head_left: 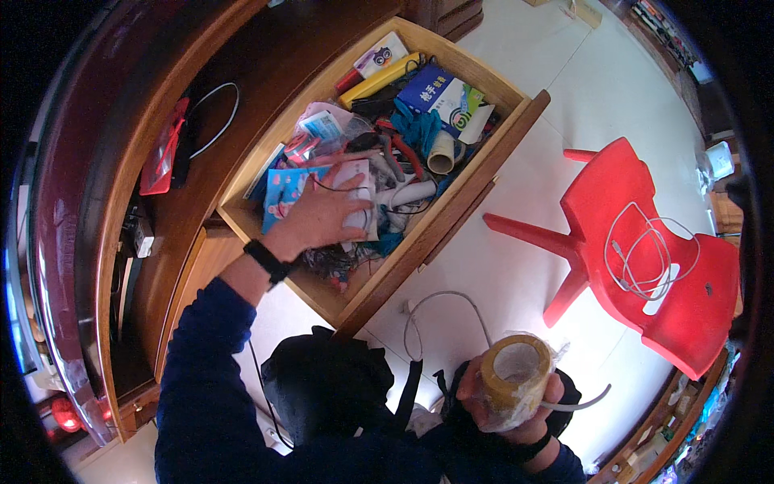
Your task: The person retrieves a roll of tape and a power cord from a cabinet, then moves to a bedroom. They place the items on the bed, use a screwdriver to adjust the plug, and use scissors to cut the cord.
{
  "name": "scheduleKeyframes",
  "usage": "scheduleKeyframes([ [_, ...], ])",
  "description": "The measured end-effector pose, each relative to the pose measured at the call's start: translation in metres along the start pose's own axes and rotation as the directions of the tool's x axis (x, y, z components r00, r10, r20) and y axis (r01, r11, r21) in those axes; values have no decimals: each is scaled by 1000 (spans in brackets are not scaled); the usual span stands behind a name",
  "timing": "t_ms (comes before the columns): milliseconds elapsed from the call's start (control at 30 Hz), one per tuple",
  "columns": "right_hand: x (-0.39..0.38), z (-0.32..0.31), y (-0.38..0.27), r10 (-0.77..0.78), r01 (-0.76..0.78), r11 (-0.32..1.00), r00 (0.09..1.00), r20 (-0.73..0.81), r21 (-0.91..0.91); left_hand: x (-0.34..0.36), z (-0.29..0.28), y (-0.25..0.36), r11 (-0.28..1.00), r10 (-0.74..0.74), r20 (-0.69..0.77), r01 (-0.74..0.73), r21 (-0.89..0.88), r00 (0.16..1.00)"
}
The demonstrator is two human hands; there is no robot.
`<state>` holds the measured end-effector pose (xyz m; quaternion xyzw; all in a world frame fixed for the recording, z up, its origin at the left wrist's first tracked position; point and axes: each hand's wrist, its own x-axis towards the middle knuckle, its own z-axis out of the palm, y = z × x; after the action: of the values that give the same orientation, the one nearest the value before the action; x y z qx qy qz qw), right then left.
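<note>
A pulled-out wooden drawer full of odds and ends lies ahead of me. My left hand reaches into it from the near left, fingers spread across a blue and white packet with pink pictures. A thin dark cord crosses near those fingers. Low at the right, my right hand is closed around a wide roll of yellowish-brown tape in crinkled clear plastic. The roll's open core faces up. A grey cable sticks out beside this hand; whether the fingers hold it is hidden.
The drawer also holds a yellow bar-shaped thing, a blue and white box, and a small cream roll. A red plastic chair with a coiled white cable stands right. A red object lies on the cabinet shelf.
</note>
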<state>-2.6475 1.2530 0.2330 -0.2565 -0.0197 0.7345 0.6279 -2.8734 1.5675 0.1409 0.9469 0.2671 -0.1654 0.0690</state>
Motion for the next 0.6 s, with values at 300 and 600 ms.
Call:
scheduleKeyframes([
  [300, 1, -11, -12, 83, -83, 997, 997, 9, 6, -4, -56, 16, 950, 287, 531, -166, -266, 797],
  [600, 11, -13, -20, -172, 180, 980, 981, -86, 89, 164, -72, 39, 952, 292, -210, -264, 153, 933],
])
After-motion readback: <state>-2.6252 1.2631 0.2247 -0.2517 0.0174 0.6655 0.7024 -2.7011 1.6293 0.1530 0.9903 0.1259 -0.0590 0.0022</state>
